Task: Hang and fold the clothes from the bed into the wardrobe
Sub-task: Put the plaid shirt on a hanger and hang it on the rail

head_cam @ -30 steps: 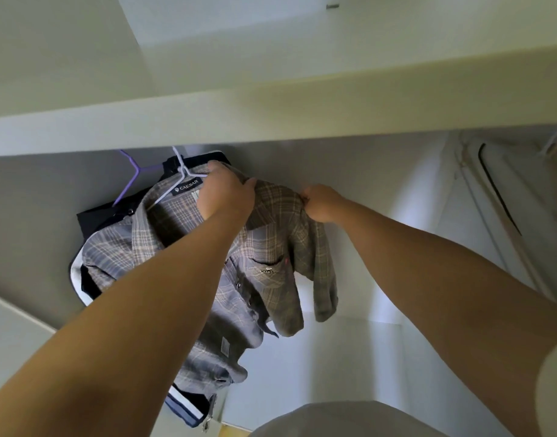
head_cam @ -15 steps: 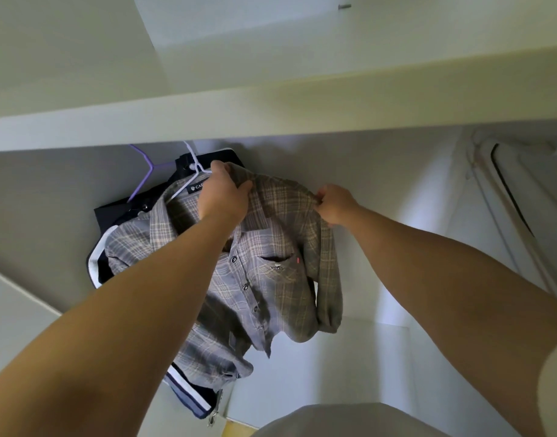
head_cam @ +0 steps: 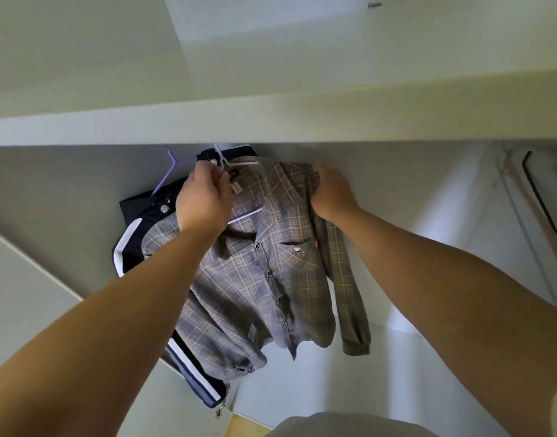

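A grey-brown plaid shirt (head_cam: 271, 272) hangs on a white hanger (head_cam: 226, 160) inside the wardrobe, just under the shelf edge. My left hand (head_cam: 204, 200) pinches the hanger's neck near the collar. My right hand (head_cam: 334, 190) grips the shirt's right shoulder. Behind the shirt hangs a dark navy jacket with white stripes (head_cam: 129, 244) on a purple hanger (head_cam: 173, 168). The rail itself is hidden by the shelf.
A thick white shelf (head_cam: 302, 118) crosses the view above the clothes. The wardrobe's side panel (head_cam: 25, 298) rises at the left and its pale back wall (head_cam: 397, 216) lies to the right. A white door frame (head_cam: 539, 200) stands at far right.
My left hand moved off the collar up to the hanger's neck. My right hand slid along the shirt's shoulder. The shirt now hangs straighter, its front facing me.
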The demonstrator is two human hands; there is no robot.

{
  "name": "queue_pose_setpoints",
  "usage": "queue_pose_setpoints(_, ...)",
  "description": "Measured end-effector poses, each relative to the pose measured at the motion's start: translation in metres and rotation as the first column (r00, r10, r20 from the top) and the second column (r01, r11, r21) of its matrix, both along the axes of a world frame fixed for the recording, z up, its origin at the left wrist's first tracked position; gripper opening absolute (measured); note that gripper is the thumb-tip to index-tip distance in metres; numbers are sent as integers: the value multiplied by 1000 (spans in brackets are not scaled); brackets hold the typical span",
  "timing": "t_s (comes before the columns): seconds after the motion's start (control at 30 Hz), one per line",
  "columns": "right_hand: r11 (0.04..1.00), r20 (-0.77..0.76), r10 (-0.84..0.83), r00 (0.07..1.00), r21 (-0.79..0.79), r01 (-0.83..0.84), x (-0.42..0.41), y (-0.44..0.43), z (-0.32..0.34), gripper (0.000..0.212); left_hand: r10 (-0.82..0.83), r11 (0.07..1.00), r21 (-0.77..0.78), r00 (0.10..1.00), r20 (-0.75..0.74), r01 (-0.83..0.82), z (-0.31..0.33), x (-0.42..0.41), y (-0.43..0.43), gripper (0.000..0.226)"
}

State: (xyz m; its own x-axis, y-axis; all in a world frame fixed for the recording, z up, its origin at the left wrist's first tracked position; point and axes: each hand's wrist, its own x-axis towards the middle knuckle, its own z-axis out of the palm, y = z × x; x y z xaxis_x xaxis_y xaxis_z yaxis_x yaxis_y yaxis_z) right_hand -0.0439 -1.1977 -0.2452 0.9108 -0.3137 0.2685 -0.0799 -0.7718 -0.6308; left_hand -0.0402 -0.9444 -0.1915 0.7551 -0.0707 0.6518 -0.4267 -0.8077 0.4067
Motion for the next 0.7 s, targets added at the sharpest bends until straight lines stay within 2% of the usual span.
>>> queue_pose_setpoints(0.07, 999, 53, 45, 998, -29, -44, 6, 11, 6, 60, 31, 998, 55, 989, 145, -39, -7, 3, 29, 20)
queue_pose_setpoints(0.1, 997, 62, 73, 995, -43, -70, 9, 16, 9, 61, 73, 993, 76, 983, 170, -87, -10, 6, 42, 19)
queue_pose_setpoints(0.13, 994, 64, 102, 993, -41, -99, 13, 20, 10, 62, 113, 989, 78, 984, 140, -125, -15, 8, 55, 19)
queue_pose_setpoints(0.2, 990, 83, 140, 987, -40, -137, 24, 29, 12, 62, 163, 986, 42, 985, -51, -160, -22, 6, 74, 24)
queue_pose_setpoints(0.27, 986, 112, 166, 980, -37, -163, 32, 39, 16, 58, 176, 984, 33, 946, -272, -173, -27, -1, 85, 31)
queue_pose_setpoints(0.33, 979, 136, 202, 970, -19, -201, 40, 49, 21, 54, 147, 989, 68, 899, -412, -130, -33, -9, 93, 34)
queue_pose_setpoints(0.43, 972, 151, 230, 961, 7, -234, 46, 59, 28, 50, 105, 994, 77, 869, -484, -78, -44, -19, 104, 32)
queue_pose_setpoints(0.53, 980, 203, 180, 962, -116, -159, 50, 63, 32, 45, 54, 998, 58, 852, -520, -28, -53, -28, 111, 16)
queue_pose_setpoints(0.63, 958, 134, 242, 961, -188, -215, 61, 71, 37, 42, 37, 996, 93, 844, -535, 16, -52, -33, 110, 25)
queue_pose_setpoints(0.7, 949, 93, 281, 955, -177, -262, 68, 78, 42, 42, 66, 992, 129, 848, -526, 3, -45, -33, 103, 41)
